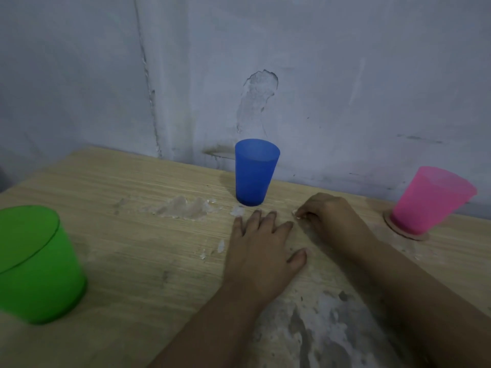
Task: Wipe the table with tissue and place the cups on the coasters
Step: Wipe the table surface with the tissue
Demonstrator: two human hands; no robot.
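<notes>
Three plastic cups stand upright on the wooden table (127, 256). The green cup (37, 266) is at the near left, the blue cup (255, 172) at the back middle by the wall, and the pink cup (430, 200) at the right on a round brown coaster (417, 236). My left hand (261, 251) lies flat on the table in front of the blue cup, fingers spread. My right hand (329, 212) is just to its right, fingers curled, pinching a small white scrap of tissue (297, 214) against the table.
Worn, flaky white patches (186, 208) mark the tabletop left of the blue cup and the near right part (326, 322). Small white crumbs (220, 245) lie by my left hand. A scuffed grey wall (292, 75) runs along the table's far edge.
</notes>
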